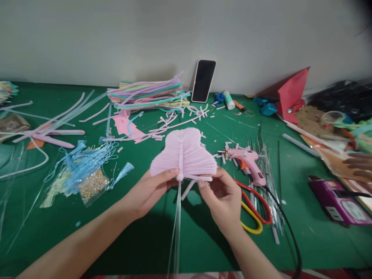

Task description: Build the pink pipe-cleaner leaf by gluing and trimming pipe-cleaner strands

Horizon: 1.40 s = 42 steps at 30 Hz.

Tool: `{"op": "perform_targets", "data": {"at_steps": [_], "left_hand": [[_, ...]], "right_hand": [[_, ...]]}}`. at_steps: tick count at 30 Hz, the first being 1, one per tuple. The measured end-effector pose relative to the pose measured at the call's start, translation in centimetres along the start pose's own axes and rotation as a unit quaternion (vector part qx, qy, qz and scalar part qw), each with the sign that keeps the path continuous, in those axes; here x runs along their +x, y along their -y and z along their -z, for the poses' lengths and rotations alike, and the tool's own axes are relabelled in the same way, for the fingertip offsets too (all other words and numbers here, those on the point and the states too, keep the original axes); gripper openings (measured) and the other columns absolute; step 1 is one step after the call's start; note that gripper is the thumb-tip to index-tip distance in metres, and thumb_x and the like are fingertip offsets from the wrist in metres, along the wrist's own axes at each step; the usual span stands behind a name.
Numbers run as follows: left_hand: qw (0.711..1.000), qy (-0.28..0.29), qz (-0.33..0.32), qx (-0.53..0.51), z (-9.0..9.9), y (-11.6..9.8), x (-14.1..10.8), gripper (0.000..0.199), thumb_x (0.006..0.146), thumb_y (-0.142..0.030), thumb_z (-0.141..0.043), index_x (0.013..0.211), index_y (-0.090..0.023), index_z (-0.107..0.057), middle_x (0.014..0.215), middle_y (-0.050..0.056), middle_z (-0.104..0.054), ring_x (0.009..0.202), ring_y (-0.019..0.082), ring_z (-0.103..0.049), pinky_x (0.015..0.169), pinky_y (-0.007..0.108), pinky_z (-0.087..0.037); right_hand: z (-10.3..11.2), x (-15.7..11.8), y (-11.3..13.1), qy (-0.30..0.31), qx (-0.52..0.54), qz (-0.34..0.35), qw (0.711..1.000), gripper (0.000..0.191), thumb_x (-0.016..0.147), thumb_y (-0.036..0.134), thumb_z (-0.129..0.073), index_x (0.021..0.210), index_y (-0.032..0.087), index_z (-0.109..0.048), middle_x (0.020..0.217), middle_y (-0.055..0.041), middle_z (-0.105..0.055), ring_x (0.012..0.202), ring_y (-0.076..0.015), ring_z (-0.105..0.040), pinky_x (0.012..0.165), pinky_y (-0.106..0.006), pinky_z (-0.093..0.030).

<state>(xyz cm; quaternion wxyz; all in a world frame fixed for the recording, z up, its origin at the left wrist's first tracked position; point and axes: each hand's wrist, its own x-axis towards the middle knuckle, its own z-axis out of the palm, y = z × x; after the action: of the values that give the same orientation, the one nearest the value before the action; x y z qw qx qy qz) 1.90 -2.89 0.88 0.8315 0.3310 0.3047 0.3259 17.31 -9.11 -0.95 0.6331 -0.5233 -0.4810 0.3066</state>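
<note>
Nearest, thin wires hang from the base of a pink leaf, which is held up over the table. The left hand has its fingers grasping the leaf's lower edge beside the midrib; the right hand pinches the outer end of a short stem along that edge. The step in hand looks like lining up this stem with the rows; placing it neatly seems to call for a steady left hold and slight right-hand adjustment. Scissors lie just beside the right hand, the glue gun beyond; both could crowd its reach. Tassels and beads lie left; at right, a co-worker's hand. Farthest, bundled stems and a propped phone.
</note>
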Motion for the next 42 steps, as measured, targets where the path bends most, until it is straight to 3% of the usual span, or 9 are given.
{"op": "perform_targets", "data": {"at_steps": [3, 7, 10, 13, 19, 23, 27, 34, 42], "left_hand": [[1.000, -0.010, -0.017, 0.006, 0.1, -0.3, 0.0, 0.035, 0.087, -0.022, -0.065, 0.121, -0.021, -0.066, 0.124, 0.007, -0.067, 0.120, 0.028, -0.057, 0.097, 0.038, -0.047], [1.000, -0.004, -0.016, 0.002, 0.2, -0.3, 0.0, 0.032, 0.088, -0.023, -0.063, 0.119, -0.021, -0.067, 0.120, 0.007, -0.069, 0.120, 0.028, -0.058, 0.099, 0.038, -0.047], [1.000, -0.006, -0.010, 0.002, 0.5, -0.3, 0.1, 0.031, 0.089, -0.023, -0.062, 0.120, -0.022, -0.068, 0.122, 0.006, -0.068, 0.121, 0.028, -0.057, 0.099, 0.038, -0.047], [1.000, -0.011, -0.010, 0.004, 0.7, -0.6, 0.0, 0.036, 0.088, -0.022, -0.063, 0.124, -0.023, -0.065, 0.125, 0.007, -0.067, 0.122, 0.029, -0.056, 0.102, 0.040, -0.045], [0.998, -0.018, -0.034, 0.045, 0.9, -1.2, -0.4, 0.047, 0.085, -0.020, -0.068, 0.131, -0.023, -0.059, 0.122, 0.007, -0.069, 0.129, 0.029, -0.051, 0.109, 0.041, -0.039], [0.996, -0.033, -0.045, 0.064, 1.2, -1.6, -0.4, 0.051, 0.082, -0.023, -0.071, 0.131, -0.024, -0.058, 0.117, 0.007, -0.071, 0.125, 0.030, -0.054, 0.107, 0.042, -0.042], [0.990, -0.053, -0.074, 0.112, 1.7, -1.9, -0.4, 0.056, 0.079, -0.025, -0.074, 0.133, -0.023, -0.057, 0.114, 0.008, -0.073, 0.124, 0.030, -0.055, 0.107, 0.042, -0.042], [0.950, -0.166, -0.124, 0.234, 2.1, -1.5, -0.9, 0.064, 0.071, -0.024, -0.081, 0.131, -0.024, -0.059, 0.107, 0.005, -0.075, 0.111, 0.032, -0.063, 0.101, 0.039, -0.046], [0.949, -0.153, -0.123, 0.246, 1.6, -1.6, -0.8, 0.058, 0.074, -0.030, -0.079, 0.129, -0.023, -0.061, 0.110, 0.005, -0.074, 0.111, 0.031, -0.063, 0.102, 0.040, -0.045]], "right_hand": [[0.2, -0.2, 0.2, -0.006, -0.019, -0.034, 0.999, 0.008, 0.082, 0.015, -0.060, 0.080, 0.022, -0.057, 0.067, 0.0025, -0.058, 0.059, -0.0115, -0.055, 0.054, -0.022, -0.045], [0.3, -0.4, 0.4, -0.012, -0.032, -0.055, 0.998, 0.008, 0.081, 0.018, -0.061, 0.080, 0.023, -0.055, 0.071, 0.0005, -0.060, 0.065, -0.0146, -0.059, 0.059, -0.026, -0.047], [0.7, -0.1, 0.4, 0.028, 0.016, -0.079, 0.996, 0.003, 0.085, 0.023, -0.060, 0.086, 0.022, -0.058, 0.073, -0.0008, -0.064, 0.068, -0.0160, -0.062, 0.064, -0.028, -0.049], [1.3, 0.3, 0.2, 0.078, 0.076, -0.101, 0.989, 0.010, 0.087, 0.031, -0.061, 0.090, 0.022, -0.065, 0.077, -0.0017, -0.066, 0.072, -0.0160, -0.061, 0.066, -0.027, -0.049], [2.2, 0.4, -0.3, 0.077, 0.096, -0.142, 0.982, 0.019, 0.079, 0.037, -0.072, 0.073, 0.022, -0.062, 0.066, 0.0025, -0.056, 0.061, -0.0120, -0.051, 0.058, -0.024, -0.043], [2.7, 0.7, -0.2, 0.087, 0.083, -0.105, 0.987, 0.015, 0.081, 0.033, -0.071, 0.072, 0.023, -0.064, 0.067, 0.0019, -0.058, 0.065, -0.0135, -0.054, 0.060, -0.026, -0.044], [3.4, 1.3, 0.2, 0.084, -0.001, -0.050, 0.995, 0.009, 0.080, 0.027, -0.072, 0.073, 0.024, -0.067, 0.068, 0.0005, -0.063, 0.069, -0.0155, -0.058, 0.066, -0.029, -0.047], [3.3, 1.6, 0.8, 0.106, -0.094, -0.060, 0.988, 0.012, 0.081, 0.034, -0.070, 0.077, 0.022, -0.070, 0.074, -0.0032, -0.068, 0.073, -0.0180, -0.061, 0.068, -0.032, -0.049], [2.8, 1.2, 0.6, 0.117, -0.082, -0.039, 0.989, 0.003, 0.081, 0.027, -0.071, 0.082, 0.025, -0.073, 0.077, -0.0029, -0.070, 0.075, -0.0184, -0.061, 0.069, -0.034, -0.049]]}}
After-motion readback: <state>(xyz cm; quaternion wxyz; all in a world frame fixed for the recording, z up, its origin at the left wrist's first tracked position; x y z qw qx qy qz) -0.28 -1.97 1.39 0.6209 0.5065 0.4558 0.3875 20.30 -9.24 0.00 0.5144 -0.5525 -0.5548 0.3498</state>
